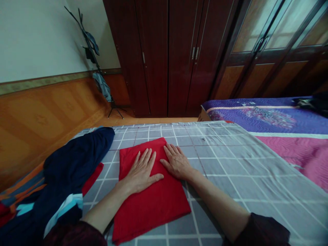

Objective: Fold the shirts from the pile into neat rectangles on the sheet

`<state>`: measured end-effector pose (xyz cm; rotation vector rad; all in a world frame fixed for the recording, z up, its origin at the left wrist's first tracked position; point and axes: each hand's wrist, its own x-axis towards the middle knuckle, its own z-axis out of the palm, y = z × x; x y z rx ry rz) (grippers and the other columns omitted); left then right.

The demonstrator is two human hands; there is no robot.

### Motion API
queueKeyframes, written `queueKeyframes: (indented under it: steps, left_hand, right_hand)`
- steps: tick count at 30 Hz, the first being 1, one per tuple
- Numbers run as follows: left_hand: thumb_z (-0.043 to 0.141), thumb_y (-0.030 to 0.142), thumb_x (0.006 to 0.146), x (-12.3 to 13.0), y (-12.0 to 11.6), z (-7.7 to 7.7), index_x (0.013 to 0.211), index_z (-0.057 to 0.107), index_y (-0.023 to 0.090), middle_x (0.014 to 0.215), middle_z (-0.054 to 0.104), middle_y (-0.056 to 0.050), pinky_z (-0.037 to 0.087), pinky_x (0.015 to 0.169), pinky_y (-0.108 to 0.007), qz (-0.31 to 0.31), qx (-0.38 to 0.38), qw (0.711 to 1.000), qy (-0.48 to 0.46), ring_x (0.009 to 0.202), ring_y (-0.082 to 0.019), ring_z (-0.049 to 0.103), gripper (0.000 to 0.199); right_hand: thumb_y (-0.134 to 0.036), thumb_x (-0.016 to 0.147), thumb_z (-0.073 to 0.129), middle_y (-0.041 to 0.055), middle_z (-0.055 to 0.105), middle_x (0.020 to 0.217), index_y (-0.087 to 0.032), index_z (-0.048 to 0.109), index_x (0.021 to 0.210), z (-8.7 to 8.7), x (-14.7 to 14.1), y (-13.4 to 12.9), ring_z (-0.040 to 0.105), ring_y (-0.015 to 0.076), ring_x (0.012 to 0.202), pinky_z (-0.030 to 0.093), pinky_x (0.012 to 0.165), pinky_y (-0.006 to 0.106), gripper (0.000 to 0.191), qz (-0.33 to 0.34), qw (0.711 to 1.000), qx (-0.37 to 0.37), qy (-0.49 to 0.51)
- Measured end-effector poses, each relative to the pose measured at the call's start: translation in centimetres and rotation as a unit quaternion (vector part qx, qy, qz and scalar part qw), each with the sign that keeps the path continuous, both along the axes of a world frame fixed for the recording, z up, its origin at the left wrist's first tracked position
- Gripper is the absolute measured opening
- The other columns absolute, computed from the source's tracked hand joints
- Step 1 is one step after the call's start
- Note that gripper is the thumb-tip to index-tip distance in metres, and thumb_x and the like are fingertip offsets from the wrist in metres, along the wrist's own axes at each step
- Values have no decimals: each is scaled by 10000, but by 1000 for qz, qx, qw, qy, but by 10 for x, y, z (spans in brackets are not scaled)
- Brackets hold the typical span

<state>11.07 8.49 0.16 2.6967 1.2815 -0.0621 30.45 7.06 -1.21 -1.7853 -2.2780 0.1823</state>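
A folded red cloth (151, 208) lies flat on a grey checked bedsheet (230, 177). My left hand (140, 171) presses palm down on the cloth's left half, fingers spread. My right hand (176, 162) rests flat on the cloth's upper right edge, partly on the sheet. Neither hand grips anything. Just left of the cloth lies a crumpled navy garment with orange and pale blue stripes (69, 174), and a red fabric edge (93, 179) sticks out from beneath it, close to the cloth but apart from my left hand.
A second bed with a purple and pink quilt (269, 119) lies to the right. Ahead stand a dark red wooden wardrobe (159, 58) and a glass-fronted cabinet (271, 44). A coat stand (97, 65) stands by the wood-panelled wall (43, 116).
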Motion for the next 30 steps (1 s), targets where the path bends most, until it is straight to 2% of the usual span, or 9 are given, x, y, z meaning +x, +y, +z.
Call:
queueKeyframes:
  steps: [3,8,11,13,17,19,22,26,30]
  left_hand:
    - [263,690,861,-25,1,-11,1475,180,115,1532,61,-148,111,1135,-504,54,34,998,-6,1416,-295,28,845]
    - [237,664,870,-70,8,-28,1468,158,43,1529,81,-183,167,1120,-503,149,48,988,15,1415,-309,56,866]
    - [281,656,857,-76,15,-18,1448,216,9,1507,178,-222,168,1102,-547,195,55,978,45,1402,-347,135,878]
    - [305,621,867,-64,22,-4,1433,269,15,1484,256,-233,159,1098,-556,198,80,976,38,1387,-354,198,829]
    - [303,471,922,-9,43,20,1426,314,134,1483,324,-134,200,1115,-461,70,87,992,-57,1377,-255,263,607]
    - [355,327,910,24,55,21,1394,365,159,1463,369,-106,248,1103,-399,-10,71,994,-85,1352,-215,311,513]
    - [385,90,802,62,73,16,1238,526,195,1382,471,-72,301,1063,-387,-126,63,988,-57,1289,-203,391,470]
    - [411,38,729,82,88,14,960,618,200,1016,635,-48,405,931,-339,-203,63,977,-26,997,-179,560,350]
    - [504,74,672,82,93,24,826,628,198,865,605,-48,324,1009,-430,-225,79,971,0,928,-217,544,233]
  right_hand:
    - [-531,924,308,180,274,1488,-53,307,1429,-1,3,2,222,321,1378,180,1109,487,696,-29,1000,3,-5]
    - [-569,912,291,210,275,1481,-20,312,1421,-4,1,1,222,348,1373,166,1106,493,748,-53,998,17,-7]
    - [-573,912,280,221,285,1474,-5,327,1409,-5,-1,0,222,359,1369,157,1104,499,757,-65,998,23,-5]
    - [-564,912,290,225,296,1468,-2,325,1407,-5,-2,0,223,357,1368,157,1099,504,751,-66,998,24,-1]
    - [-542,906,340,226,347,1442,-21,390,1371,-3,-2,-3,272,353,1346,188,1083,492,701,-75,996,43,4]
    - [-515,897,387,227,410,1398,-31,482,1292,-2,-2,-5,334,348,1305,232,1062,468,631,-83,994,72,-1]
    - [-430,875,465,193,557,1227,-85,607,1089,2,-1,-8,460,312,1158,296,1008,433,430,-82,989,124,-11]
    - [-400,862,491,140,623,1005,-138,617,939,5,-1,-8,511,272,977,348,919,412,300,-78,985,153,-13]
    - [-422,840,528,118,616,922,-150,597,914,4,0,-6,503,263,913,369,852,390,290,-88,982,166,-5]
